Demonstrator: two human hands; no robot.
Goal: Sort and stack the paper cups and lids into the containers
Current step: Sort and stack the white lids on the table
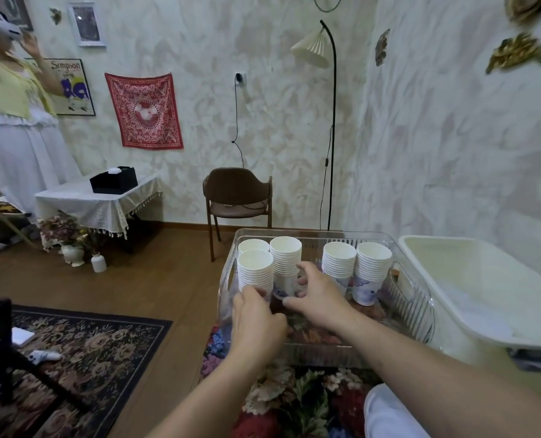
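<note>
Inside a clear plastic container (411, 289), a tall cup stack (285, 267) is gripped near its base by the right hand (318, 295). The left hand (256, 314) is curled around the neighbouring stack (255, 271). Two more stacks (357, 267) stand right of these. A cream tub (484, 298) is seen beside the container.

Framed poster (70, 86) on the far wall, well beyond the fingers and to their left: reads "Simpson"; remaining lettering illegible.
</note>
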